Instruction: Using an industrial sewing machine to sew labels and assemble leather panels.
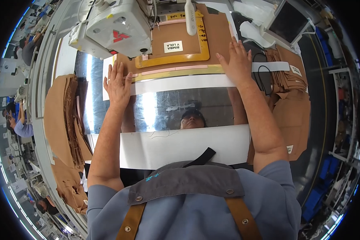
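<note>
L hand point(119, 83), R hand point(237, 66) at brn panel point(219, 30), 1 ylw frame point(174, 59)

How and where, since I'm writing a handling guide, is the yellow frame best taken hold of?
I'd grip the yellow frame at its lower right corner, coming from the right. There its flat, narrow bars meet in plain view, near the right hand, while the white machine head hides its upper left part. Whether the frame is fastened, I can't tell.
</note>
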`<state>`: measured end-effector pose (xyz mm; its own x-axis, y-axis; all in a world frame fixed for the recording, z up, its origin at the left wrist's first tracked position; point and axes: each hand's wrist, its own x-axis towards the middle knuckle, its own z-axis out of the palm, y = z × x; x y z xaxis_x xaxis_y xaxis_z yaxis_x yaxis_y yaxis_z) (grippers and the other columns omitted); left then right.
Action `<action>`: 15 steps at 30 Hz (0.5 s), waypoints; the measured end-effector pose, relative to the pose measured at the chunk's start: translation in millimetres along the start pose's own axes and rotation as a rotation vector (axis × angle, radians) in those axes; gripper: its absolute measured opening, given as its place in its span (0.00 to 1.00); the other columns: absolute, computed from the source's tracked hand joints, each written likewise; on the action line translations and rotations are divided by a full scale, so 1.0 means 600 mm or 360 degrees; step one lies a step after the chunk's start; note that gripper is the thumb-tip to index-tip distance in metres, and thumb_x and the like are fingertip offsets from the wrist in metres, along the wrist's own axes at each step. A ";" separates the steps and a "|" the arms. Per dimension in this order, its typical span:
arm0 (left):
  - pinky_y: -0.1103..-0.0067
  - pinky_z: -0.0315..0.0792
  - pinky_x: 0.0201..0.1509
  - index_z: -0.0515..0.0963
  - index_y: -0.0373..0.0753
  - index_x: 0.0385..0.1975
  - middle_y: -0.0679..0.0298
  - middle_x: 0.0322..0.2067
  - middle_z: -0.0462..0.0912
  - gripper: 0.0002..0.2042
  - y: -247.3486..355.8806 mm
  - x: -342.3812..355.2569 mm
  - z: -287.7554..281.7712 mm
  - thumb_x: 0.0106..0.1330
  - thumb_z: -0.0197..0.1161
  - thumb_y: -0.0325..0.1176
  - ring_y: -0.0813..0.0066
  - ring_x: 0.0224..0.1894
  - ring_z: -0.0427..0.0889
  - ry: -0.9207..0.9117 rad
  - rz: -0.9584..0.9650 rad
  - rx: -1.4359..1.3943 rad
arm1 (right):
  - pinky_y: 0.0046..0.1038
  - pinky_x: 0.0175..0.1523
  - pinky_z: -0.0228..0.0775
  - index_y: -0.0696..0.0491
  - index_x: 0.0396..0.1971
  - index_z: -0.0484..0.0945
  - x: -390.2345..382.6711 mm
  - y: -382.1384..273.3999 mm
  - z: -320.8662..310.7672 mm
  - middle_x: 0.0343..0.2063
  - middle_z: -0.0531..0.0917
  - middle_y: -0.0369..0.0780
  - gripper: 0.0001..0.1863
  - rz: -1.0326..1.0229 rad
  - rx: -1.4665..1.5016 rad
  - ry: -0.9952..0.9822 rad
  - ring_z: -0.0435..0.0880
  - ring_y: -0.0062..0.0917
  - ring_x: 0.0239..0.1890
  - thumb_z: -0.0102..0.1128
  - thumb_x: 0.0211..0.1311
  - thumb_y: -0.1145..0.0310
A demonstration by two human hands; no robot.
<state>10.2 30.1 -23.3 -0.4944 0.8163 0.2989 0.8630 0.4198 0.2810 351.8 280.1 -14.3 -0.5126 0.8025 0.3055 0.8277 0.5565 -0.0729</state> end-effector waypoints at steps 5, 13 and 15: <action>0.49 0.33 0.80 0.77 0.51 0.66 0.67 0.76 0.64 0.26 0.010 0.033 0.010 0.74 0.58 0.55 0.63 0.82 0.49 -0.0166 -0.0105 0.0101 | 0.56 0.78 0.47 0.53 0.65 0.77 0.001 -0.009 -0.009 0.72 0.69 0.42 0.29 -0.0076 -0.0040 -0.0028 0.58 0.37 0.78 0.53 0.75 0.48; 0.57 0.48 0.73 0.90 0.48 0.39 0.76 0.45 0.89 0.11 0.037 0.026 -0.030 0.72 0.65 0.45 0.73 0.61 0.80 0.0115 0.0033 0.0086 | 0.50 0.57 0.71 0.48 0.44 0.89 0.001 -0.046 -0.058 0.40 0.89 0.44 0.18 0.0294 0.0517 -0.0201 0.86 0.38 0.50 0.54 0.74 0.53; 0.57 0.48 0.73 0.90 0.48 0.38 0.75 0.45 0.90 0.10 0.058 0.006 -0.057 0.72 0.65 0.44 0.73 0.61 0.80 0.0081 0.0109 0.0133 | 0.46 0.50 0.76 0.50 0.46 0.88 -0.014 -0.044 -0.063 0.31 0.88 0.48 0.19 0.0432 0.0759 -0.0172 0.88 0.45 0.39 0.54 0.74 0.53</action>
<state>34.8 34.3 18.7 -0.4368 0.8239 0.3612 0.8995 0.3972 0.1818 343.1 250.3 21.0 -0.3371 0.9340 0.1184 0.7510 0.3427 -0.5644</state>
